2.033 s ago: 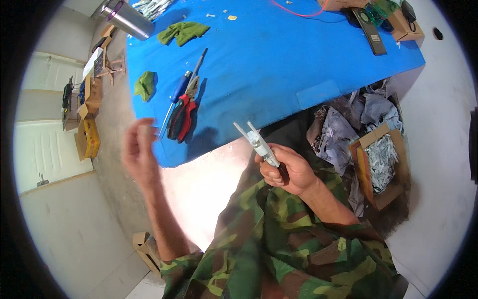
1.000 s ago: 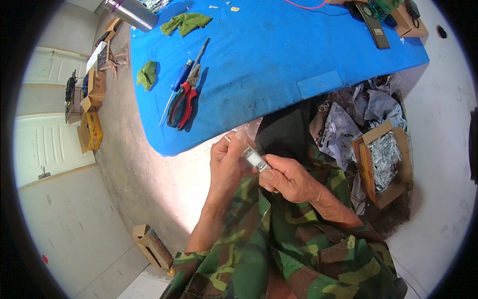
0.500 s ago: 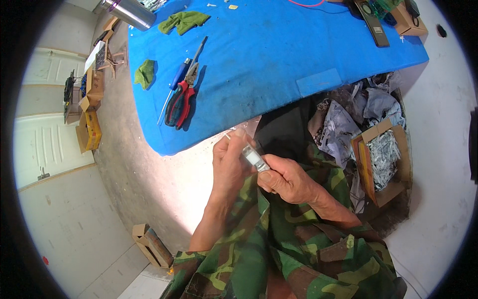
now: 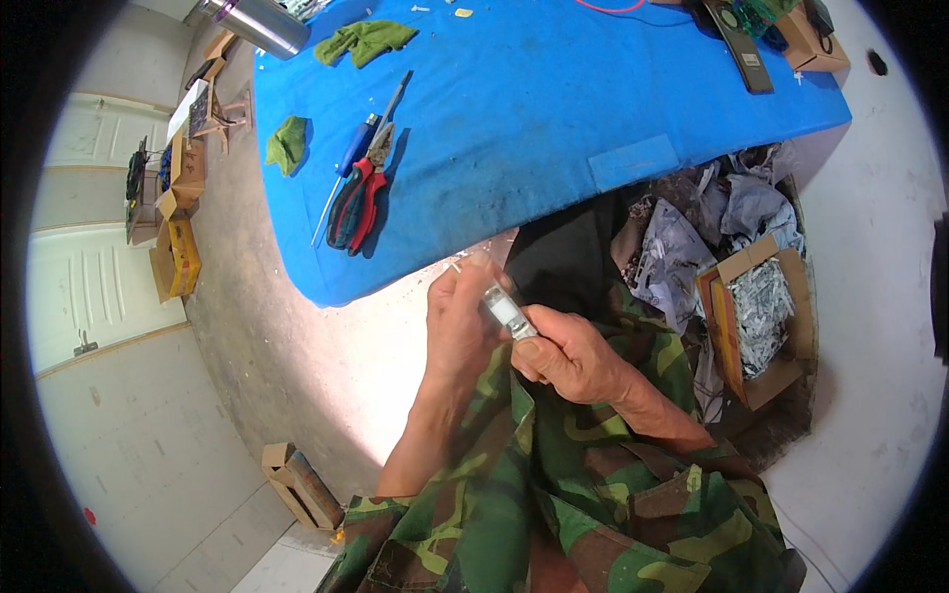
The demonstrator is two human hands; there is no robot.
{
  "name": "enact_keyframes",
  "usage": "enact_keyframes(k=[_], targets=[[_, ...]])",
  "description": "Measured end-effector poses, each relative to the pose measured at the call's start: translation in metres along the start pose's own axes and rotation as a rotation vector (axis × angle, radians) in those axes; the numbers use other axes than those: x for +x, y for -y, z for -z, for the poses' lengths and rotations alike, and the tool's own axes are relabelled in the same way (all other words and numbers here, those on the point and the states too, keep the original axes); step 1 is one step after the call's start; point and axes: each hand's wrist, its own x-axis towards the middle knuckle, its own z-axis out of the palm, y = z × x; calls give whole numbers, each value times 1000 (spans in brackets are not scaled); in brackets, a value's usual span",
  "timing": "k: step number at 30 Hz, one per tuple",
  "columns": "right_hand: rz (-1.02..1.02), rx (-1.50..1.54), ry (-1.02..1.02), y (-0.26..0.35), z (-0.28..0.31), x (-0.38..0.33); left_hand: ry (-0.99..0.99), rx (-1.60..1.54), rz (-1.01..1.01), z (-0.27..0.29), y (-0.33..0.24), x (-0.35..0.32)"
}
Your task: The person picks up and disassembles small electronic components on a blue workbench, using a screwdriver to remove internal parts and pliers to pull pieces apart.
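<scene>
Small metal piece in both hands

My left hand and right hand pinched a flat, shiny rectangular metal piece, fingers closed.

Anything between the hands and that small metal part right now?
Nothing visible. Both hands are already on the small silvery metal piece: the right hand grips its lower end, and the left hand closes around its upper end. They hold it above the lap, clear of the blue table.

Blue table cover, green rags, red-handled pliers, silver-white part, green/brown camo trousers, brown boxes.
</scene>
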Motion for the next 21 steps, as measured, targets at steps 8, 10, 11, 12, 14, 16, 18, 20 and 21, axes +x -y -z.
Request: enact_keyframes(k=[8,10,11,12,14,16,18,20,21], targets=[[28,-24,-7,-4,0,-1,-28,-7,21,-8,-4,-3],[85,-103,-33,-6,-3,1,-24,-168,42,-4,10,9],[116,-142,-47,-6,-3,4,-20,-246,51,-4,12,14],[85,-131,-42,-2,-5,4,-22,-255,37,-4,10,12],[25,-108,-32,7,-11,0,-25,-272,9,-5,4,4],[11,-137,-7,3,-8,2,58,-329,36,3,9,3],[5,-180,13,1,-6,4,92,-376,69,9,15,7],[4,-234,28,3,-2,6,91,-376,69,7,11,6],[11,-197,17,4,-1,7,90,-377,70,6,10,6]])
